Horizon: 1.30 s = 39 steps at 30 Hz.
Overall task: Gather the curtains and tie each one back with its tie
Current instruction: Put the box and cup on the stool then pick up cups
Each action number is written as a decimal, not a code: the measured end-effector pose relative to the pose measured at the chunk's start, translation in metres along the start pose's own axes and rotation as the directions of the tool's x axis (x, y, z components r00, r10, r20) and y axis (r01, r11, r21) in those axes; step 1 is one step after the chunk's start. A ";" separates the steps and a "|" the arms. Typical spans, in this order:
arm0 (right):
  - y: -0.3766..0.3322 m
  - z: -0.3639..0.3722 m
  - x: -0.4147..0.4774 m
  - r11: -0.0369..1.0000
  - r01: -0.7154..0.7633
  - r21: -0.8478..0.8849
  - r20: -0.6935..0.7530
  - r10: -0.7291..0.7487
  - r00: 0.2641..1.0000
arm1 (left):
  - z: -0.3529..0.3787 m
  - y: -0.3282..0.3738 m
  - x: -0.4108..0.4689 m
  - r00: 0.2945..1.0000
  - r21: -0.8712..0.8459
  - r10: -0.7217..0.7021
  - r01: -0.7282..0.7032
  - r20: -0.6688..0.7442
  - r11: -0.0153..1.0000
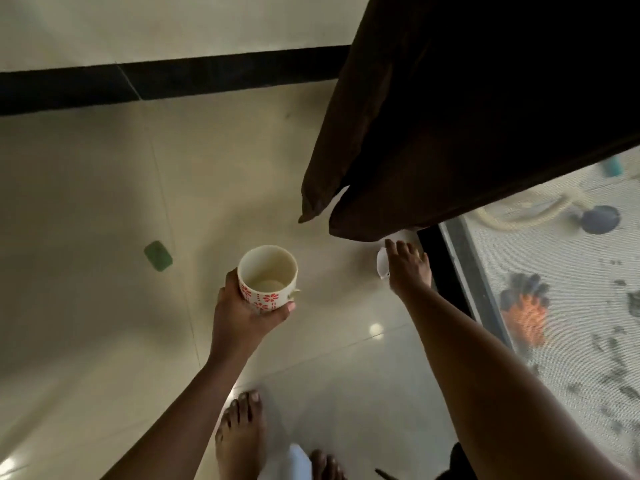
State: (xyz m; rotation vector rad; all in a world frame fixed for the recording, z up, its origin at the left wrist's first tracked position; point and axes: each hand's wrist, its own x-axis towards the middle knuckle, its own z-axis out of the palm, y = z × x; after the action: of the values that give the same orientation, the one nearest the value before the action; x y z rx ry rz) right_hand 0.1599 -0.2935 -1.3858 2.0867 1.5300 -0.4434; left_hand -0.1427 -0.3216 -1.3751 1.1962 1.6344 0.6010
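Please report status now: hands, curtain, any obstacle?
Left hand grips cup. Right hand open, at white piece below curtain hem. Curtain hangs untied.

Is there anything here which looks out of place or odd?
Yes. A small green object lies alone on the floor tiles, and the left hand grips a flowered cup, which leaves only the right hand for the curtain.

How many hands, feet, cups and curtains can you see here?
hands: 2 (left hand, right hand)
feet: 2 (left foot, right foot)
cup: 1
curtain: 1
Total: 6
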 end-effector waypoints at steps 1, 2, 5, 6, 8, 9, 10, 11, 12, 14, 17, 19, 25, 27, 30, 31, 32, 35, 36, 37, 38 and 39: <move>0.001 0.001 0.004 1.000 0.006 -0.013 0.009 -0.006 1.000 | 0.000 0.000 0.005 1.000 -0.002 -0.003 0.003 0.004 1.000; 0.001 0.001 0.005 1.000 0.015 -0.002 0.028 -0.015 1.000 | 0.000 0.003 0.009 1.000 0.001 -0.005 0.005 0.006 1.000; -0.003 -0.008 -0.011 0.973 0.021 0.230 0.103 -0.046 0.994 | -0.009 0.022 0.003 1.000 0.001 -0.011 0.011 0.022 1.000; -0.008 -0.014 -0.024 0.935 -0.011 0.354 0.103 -0.027 0.994 | -0.015 0.032 -0.005 1.000 -0.007 -0.016 0.016 0.025 1.000; -0.017 -0.034 -0.059 0.784 -0.079 0.616 0.101 0.021 0.995 | -0.029 0.055 -0.030 0.999 -0.041 -0.042 0.042 0.012 0.998; -0.022 -0.046 -0.079 0.688 -0.097 0.719 0.099 0.037 0.994 | -0.038 0.069 -0.046 0.998 -0.061 -0.062 0.061 -0.005 0.996; -0.025 -0.061 -0.102 0.600 -0.100 0.793 0.095 0.040 0.995 | -0.047 0.085 -0.063 0.996 -0.088 -0.085 0.083 -0.024 0.993; -0.027 -0.077 -0.126 0.526 -0.088 0.846 0.084 0.032 0.996 | -0.057 0.104 -0.083 0.993 -0.122 -0.109 0.103 -0.043 0.987; -0.028 -0.096 -0.151 0.468 -0.069 0.881 0.067 0.020 0.998 | -0.067 0.123 -0.103 0.989 -0.163 -0.131 0.119 -0.066 0.979; -0.027 -0.140 -0.205 0.388 -0.017 0.922 0.025 -0.015 1.000 | -0.089 0.166 -0.149 0.979 -0.238 -0.170 0.138 -0.116 0.961; -0.020 -0.217 -0.288 0.342 0.090 0.936 -0.060 -0.096 0.994 | -0.127 0.230 -0.221 0.960 -0.328 -0.183 0.106 -0.214 0.939; -0.017 -0.267 -0.343 0.331 0.163 0.929 -0.104 -0.188 0.977 | -0.156 0.264 -0.276 0.942 -0.405 -0.194 0.070 -0.274 0.912; -0.030 -0.364 -0.501 0.368 0.389 0.844 -0.109 -0.594 0.797 | -0.237 0.312 -0.455 0.859 -0.456 -0.183 -0.065 -0.477 0.887; -0.043 -0.376 -0.549 0.366 0.460 0.809 -0.085 -0.701 0.708 | -0.259 0.311 -0.512 0.821 -0.493 -0.204 -0.106 -0.533 0.863; -0.069 -0.375 -0.623 0.369 0.564 0.738 -0.020 -0.824 0.566 | -0.282 0.295 -0.604 0.717 -0.533 -0.273 -0.160 -0.642 0.831; -0.080 -0.371 -0.649 0.363 0.607 0.707 0.006 -0.861 0.508 | -0.287 0.286 -0.638 0.665 -0.540 -0.304 -0.177 -0.682 0.823; -0.092 -0.364 -0.678 0.351 0.648 0.676 0.032 -0.892 0.451 | -0.291 0.275 -0.672 0.604 -0.542 -0.337 -0.192 -0.722 0.818; -0.132 -0.335 -0.780 0.274 0.779 0.565 0.105 -0.960 0.261 | -0.299 0.237 -0.782 0.381 -0.540 -0.432 -0.244 -0.817 0.806; -0.144 -0.319 -0.820 0.226 0.816 0.533 0.128 -0.974 0.186 | -0.300 0.221 -0.823 0.310 -0.544 -0.465 -0.257 -0.829 0.799; -0.156 -0.300 -0.861 0.177 0.842 0.509 0.147 -0.982 0.117 | -0.301 0.205 -0.865 0.240 -0.542 -0.490 -0.271 -0.838 0.796; -0.166 -0.283 -0.896 0.143 0.855 0.498 0.167 -0.984 0.067 | -0.302 0.192 -0.902 0.174 -0.534 -0.505 -0.273 -0.846 0.801; -0.177 -0.262 -0.936 0.108 0.867 0.486 0.193 -0.981 0.014 | -0.303 0.176 -0.945 0.088 -0.531 -0.529 -0.274 -0.844 0.802</move>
State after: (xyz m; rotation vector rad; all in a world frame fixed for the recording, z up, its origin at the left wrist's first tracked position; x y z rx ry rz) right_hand -0.3092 -0.8338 -0.7039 0.4632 2.3928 -1.5674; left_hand -0.3156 -1.0642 -0.7167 -0.1362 2.2957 1.9823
